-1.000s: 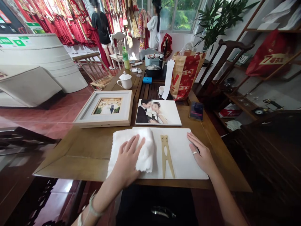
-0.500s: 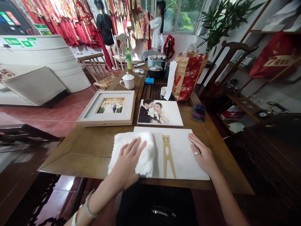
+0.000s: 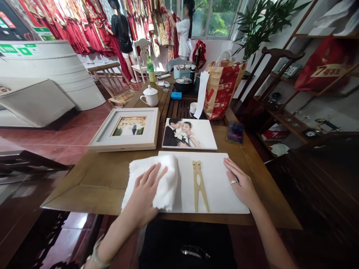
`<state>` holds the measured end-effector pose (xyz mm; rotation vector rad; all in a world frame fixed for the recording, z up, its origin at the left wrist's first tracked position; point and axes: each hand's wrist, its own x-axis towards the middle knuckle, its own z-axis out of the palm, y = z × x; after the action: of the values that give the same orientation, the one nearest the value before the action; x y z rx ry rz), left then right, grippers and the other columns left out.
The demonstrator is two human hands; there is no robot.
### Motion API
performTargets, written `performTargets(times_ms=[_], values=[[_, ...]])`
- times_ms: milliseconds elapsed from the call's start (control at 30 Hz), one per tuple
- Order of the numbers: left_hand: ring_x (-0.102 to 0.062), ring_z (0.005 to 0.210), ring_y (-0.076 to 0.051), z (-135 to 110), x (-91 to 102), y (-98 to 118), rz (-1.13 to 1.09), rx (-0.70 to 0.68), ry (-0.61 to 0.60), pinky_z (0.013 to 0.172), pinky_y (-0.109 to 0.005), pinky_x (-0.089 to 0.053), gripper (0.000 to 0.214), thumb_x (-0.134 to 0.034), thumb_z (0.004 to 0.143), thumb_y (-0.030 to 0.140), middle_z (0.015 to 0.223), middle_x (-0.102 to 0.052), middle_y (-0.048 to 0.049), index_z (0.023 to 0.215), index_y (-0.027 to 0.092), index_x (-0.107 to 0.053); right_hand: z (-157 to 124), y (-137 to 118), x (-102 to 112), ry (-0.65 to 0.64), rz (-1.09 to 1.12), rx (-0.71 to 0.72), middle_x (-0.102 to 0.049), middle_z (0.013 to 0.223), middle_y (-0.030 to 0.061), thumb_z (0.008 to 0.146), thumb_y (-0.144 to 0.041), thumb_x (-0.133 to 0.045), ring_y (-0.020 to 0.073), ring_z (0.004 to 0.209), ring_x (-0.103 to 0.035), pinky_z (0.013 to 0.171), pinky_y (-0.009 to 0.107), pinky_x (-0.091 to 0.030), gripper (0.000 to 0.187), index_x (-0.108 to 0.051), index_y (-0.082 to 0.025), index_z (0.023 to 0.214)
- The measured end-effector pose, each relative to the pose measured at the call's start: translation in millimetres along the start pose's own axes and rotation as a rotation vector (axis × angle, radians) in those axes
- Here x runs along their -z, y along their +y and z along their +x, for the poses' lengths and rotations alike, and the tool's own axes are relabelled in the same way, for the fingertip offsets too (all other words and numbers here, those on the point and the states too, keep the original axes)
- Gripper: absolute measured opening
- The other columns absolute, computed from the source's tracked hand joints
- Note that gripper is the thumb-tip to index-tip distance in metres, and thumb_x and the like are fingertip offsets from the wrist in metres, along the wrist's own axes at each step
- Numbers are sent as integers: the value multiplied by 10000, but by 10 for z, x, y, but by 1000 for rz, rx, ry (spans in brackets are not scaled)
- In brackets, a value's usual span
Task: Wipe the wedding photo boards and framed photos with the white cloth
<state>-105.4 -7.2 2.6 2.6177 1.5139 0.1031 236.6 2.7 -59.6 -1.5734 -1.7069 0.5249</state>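
So I was standing in the room watching this person at the wooden table (image 3: pixel 84 183), and the white cloth (image 3: pixel 168 186) was the bit that got me. It sat on the near left side of a flat white board (image 3: pixel 217 186), its left part hanging past the board's edge. The left hand (image 3: pixel 145 198) lay palm down on it, fingers a little apart, pressing more than clutching.

Cloth looked thick, soft and pretty fluffy, so I'd guess light, floppy, impossible to break. Flat fingers seemed fine for sliding it; for lifting, I'd have pinched the rounded fold on the right.

The right hand (image 3: pixel 240 186) was at the board's right edge, fingers close together, thumb tucked below. Something dark showed by the thumb, but I couldn't tell what it was or whether they were gripping it. The board itself looked stiff and smooth, maybe slippery, so its edges seemed the sensible hold.

Between the hands lay a tan forked tool (image 3: pixel 197 170), untouched. Thin and rigid, I reckon, and those two long legs might snap; I'd take it by the solid head end.
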Motion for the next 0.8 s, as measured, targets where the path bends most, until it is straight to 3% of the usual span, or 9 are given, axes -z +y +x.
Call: performTargets(times_ms=[167,267,367,467,633,700,800], values=[[-96,1432,-305,-594,7,233,-4,-29,-58,1098,-474,-219,1070,-494,534,124,1578,-109,-66,1506,229,-59,-5,-7,12,4,-5,3,-467,1447,38,949,-325,-428,225,1367,-383,1155,489,-275,412,-503,-262,1349],[-108,1433,-293,-676,44,305,-14,-65,-117,1102,-467,-227,1100,-479,498,107,1578,-117,-41,1506,256,-64,-3,-14,13,10,-8,10,-483,1434,53,946,-327,-430,231,1362,-392,1149,488,-288,412,-516,-246,1341],[-118,1429,-301,-452,93,279,-28,-50,-144,1102,-494,-219,1042,-494,526,113,1573,-145,-58,1498,245,-141,-2,-16,10,11,-16,13,-485,1432,63,946,-329,-426,234,1360,-395,1149,487,-288,414,-522,-232,1337],[-125,1425,-309,-19,128,167,-41,-42,-160,1098,-511,-208,962,-506,570,117,1554,-201,-112,1483,188,-211,0,-12,8,2,-21,8,-477,1438,63,949,-332,-420,229,1363,-390,1154,482,-282,418,-517,-226,1342],[-214,1392,-319,599,100,-61,-61,-53,-40,1057,-520,-243,706,-462,769,207,1509,-295,-157,1453,167,-294,5,-5,8,-1,-10,12,-466,1448,44,952,-336,-420,225,1369,-381,1159,480,-270,418,-502,-251,1353],[-217,1388,-326,664,79,-85,-53,-46,-5,1046,-522,-248,689,-454,785,232,1511,-291,-156,1453,174,-292,4,-6,7,1,-4,10,-468,1447,39,951,-339,-425,228,1366,-385,1159,484,-270,415,-504,-261,1351],[-174,1406,-316,524,60,1,-37,-36,-15,1061,-504,-229,775,-489,723,214,1535,-241,-144,1463,180,-261,-3,-11,9,3,9,8,-467,1448,34,950,-342,-430,231,1365,-387,1159,488,-268,413,-503,-273,1351]])
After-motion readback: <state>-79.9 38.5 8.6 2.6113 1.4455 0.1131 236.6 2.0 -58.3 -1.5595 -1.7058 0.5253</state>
